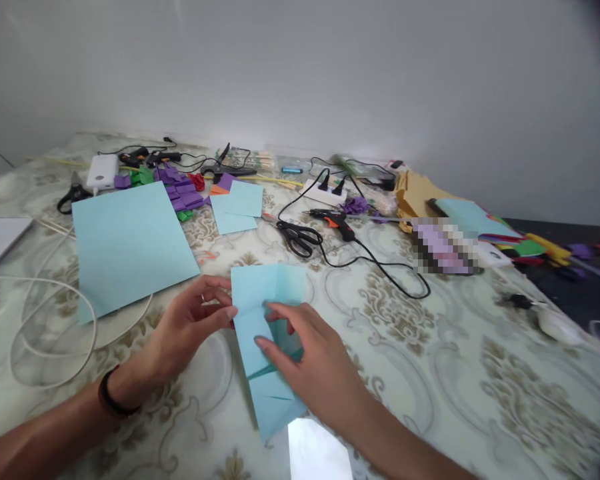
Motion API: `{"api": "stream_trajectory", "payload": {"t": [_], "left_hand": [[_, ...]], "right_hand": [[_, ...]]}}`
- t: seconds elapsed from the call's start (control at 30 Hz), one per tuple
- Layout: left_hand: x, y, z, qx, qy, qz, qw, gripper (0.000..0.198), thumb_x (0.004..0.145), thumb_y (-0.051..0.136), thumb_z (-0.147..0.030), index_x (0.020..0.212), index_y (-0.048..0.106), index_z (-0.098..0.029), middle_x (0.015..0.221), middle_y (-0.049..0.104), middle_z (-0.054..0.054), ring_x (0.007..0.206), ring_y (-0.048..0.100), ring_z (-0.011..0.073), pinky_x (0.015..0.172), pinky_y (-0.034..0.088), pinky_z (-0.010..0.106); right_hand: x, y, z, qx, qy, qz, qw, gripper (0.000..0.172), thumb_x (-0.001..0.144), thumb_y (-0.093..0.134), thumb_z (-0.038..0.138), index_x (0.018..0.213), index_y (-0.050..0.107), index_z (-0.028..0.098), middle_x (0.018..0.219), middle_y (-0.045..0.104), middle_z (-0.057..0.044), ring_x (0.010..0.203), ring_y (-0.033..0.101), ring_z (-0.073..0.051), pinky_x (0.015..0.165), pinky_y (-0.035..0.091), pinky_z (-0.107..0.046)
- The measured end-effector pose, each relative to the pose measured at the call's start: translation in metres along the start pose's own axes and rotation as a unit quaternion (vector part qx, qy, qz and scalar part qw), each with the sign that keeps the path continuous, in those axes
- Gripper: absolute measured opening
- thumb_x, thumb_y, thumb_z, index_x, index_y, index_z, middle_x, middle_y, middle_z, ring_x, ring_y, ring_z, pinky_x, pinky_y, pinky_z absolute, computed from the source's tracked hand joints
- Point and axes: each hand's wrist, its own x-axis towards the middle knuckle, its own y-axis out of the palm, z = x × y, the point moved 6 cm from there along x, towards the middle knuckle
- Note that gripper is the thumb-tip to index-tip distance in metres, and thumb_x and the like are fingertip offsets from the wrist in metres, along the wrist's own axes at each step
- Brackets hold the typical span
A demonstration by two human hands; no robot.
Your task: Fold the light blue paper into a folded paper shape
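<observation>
A sheet of light blue paper [254, 330] with several creases and a partly raised fold lies in front of me. My left hand [190, 327] pinches its left edge between thumb and fingers. On the sheet's right side, my right hand [313, 357] has thumb and forefinger curled at the raised fold, holding that part; its other fingers are partly hidden. A larger light blue sheet [135, 247] rests flat to the left. Two small light blue squares [245, 198] overlap beyond the creased sheet. Black-handled scissors [297, 240] lie behind it.
A glue gun [337, 223] with a looping black cord lies at centre right, near a white power strip [325, 192]. Purple folded paper pieces [180, 190] and a white power bank [103, 171] stand at the back left. A white cable [93, 333] coils at left.
</observation>
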Motion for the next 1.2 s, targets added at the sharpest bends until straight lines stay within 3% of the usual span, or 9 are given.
{"api": "stream_trajectory", "payload": {"t": [0.17, 0.27, 0.37, 0.43, 0.57, 0.77, 0.97, 1.2], "left_hand": [[-0.005, 0.011, -0.004, -0.016, 0.032, 0.031, 0.999, 0.025, 0.089, 0.080, -0.025, 0.110, 0.067, -0.024, 0.100, 0.069, -0.001, 0.088, 0.071, 0.0132, 0.078, 0.058, 0.024], [-0.007, 0.018, 0.002, -0.032, 0.009, 0.078, 0.996, 0.033, 0.087, 0.083, -0.025, 0.115, 0.066, -0.024, 0.105, 0.073, 0.002, 0.096, 0.074, 0.0176, 0.083, 0.059, 0.028], [-0.007, 0.019, 0.011, -0.006, -0.039, 0.090, 0.995, 0.027, 0.087, 0.082, -0.029, 0.109, 0.068, -0.021, 0.103, 0.076, 0.005, 0.097, 0.074, 0.0207, 0.083, 0.059, 0.030], [-0.006, 0.019, 0.014, 0.027, -0.059, 0.091, 0.994, 0.020, 0.089, 0.080, -0.032, 0.101, 0.071, -0.019, 0.099, 0.077, 0.005, 0.094, 0.074, 0.0206, 0.082, 0.058, 0.031], [-0.006, 0.021, 0.013, 0.078, -0.060, 0.104, 0.990, 0.020, 0.093, 0.073, -0.038, 0.088, 0.072, -0.019, 0.082, 0.076, 0.001, 0.077, 0.072, 0.0169, 0.075, 0.058, 0.029], [-0.009, 0.025, 0.007, 0.135, -0.052, 0.116, 0.983, 0.024, 0.096, 0.067, -0.039, 0.084, 0.072, -0.019, 0.073, 0.074, 0.001, 0.072, 0.071, 0.0169, 0.070, 0.057, 0.028], [-0.010, 0.027, 0.006, 0.138, -0.063, 0.112, 0.982, 0.026, 0.095, 0.066, -0.040, 0.081, 0.071, -0.019, 0.074, 0.076, 0.003, 0.072, 0.074, 0.0190, 0.071, 0.061, 0.030], [-0.004, 0.016, 0.014, 0.133, -0.075, 0.062, 0.986, 0.021, 0.091, 0.067, -0.037, 0.079, 0.070, -0.019, 0.067, 0.074, 0.001, 0.064, 0.073, 0.0193, 0.065, 0.060, 0.031]], "right_hand": [[0.003, 0.001, -0.013, 0.167, 0.195, 0.065, 0.964, 0.053, 0.082, 0.081, 0.035, 0.132, 0.063, 0.027, 0.097, 0.074, 0.000, 0.092, 0.067, -0.022, 0.090, 0.051, -0.041], [0.004, 0.001, -0.018, 0.207, 0.226, 0.047, 0.951, 0.064, 0.077, 0.083, 0.036, 0.137, 0.061, 0.026, 0.090, 0.070, 0.002, 0.085, 0.063, -0.020, 0.086, 0.049, -0.038], [0.004, -0.001, -0.020, 0.218, 0.222, 0.015, 0.950, 0.069, 0.075, 0.083, 0.034, 0.139, 0.059, 0.025, 0.088, 0.068, 0.002, 0.081, 0.062, -0.020, 0.084, 0.049, -0.037], [0.003, -0.002, -0.019, 0.211, 0.207, 0.004, 0.955, 0.056, 0.076, 0.081, 0.032, 0.129, 0.065, 0.024, 0.087, 0.069, 0.002, 0.082, 0.063, -0.020, 0.083, 0.050, -0.037], [0.003, -0.004, -0.008, 0.167, 0.145, 0.014, 0.975, 0.011, 0.083, 0.074, 0.031, 0.090, 0.069, 0.023, 0.082, 0.068, 0.000, 0.079, 0.062, -0.020, 0.076, 0.049, -0.034], [0.002, -0.008, 0.000, 0.088, 0.089, -0.011, 0.992, 0.009, 0.087, 0.075, 0.027, 0.087, 0.067, 0.024, 0.079, 0.067, 0.001, 0.077, 0.062, -0.021, 0.073, 0.046, -0.034], [0.001, -0.010, 0.015, -0.029, -0.071, -0.087, 0.993, 0.019, 0.089, 0.074, 0.017, 0.083, 0.057, 0.022, 0.078, 0.065, 0.001, 0.080, 0.060, -0.021, 0.076, 0.038, -0.036], [-0.004, -0.002, 0.031, -0.038, -0.186, -0.052, 0.980, 0.004, 0.098, 0.064, 0.017, 0.100, 0.063, 0.020, 0.084, 0.072, -0.001, 0.082, 0.059, -0.020, 0.082, 0.037, -0.038]]}}
